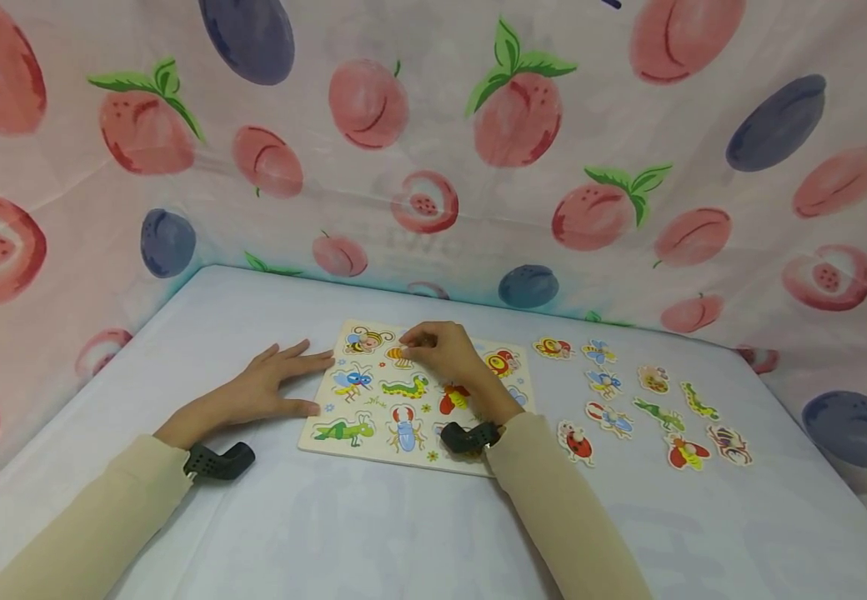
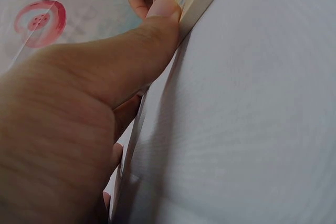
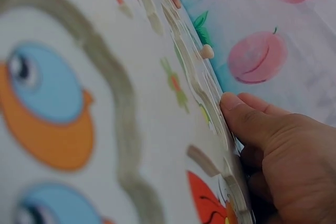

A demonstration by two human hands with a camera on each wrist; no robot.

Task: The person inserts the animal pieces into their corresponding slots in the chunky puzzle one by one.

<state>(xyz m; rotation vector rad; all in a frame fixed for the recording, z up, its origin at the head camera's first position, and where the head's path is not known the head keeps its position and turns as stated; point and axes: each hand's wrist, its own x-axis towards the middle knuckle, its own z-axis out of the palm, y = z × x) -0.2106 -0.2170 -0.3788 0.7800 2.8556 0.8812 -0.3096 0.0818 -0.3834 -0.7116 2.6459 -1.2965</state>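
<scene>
One orange-striped piece (image 1: 398,359) at tips of right fingers (image 1: 422,332), over puzzle board (image 1: 381,444).

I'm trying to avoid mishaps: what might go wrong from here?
The puzzle board might slide, since the left hand steadies just its left edge. The right hand may seat the striped piece askew. The right sleeve could nudge the loose ladybug piece nearby.
</scene>
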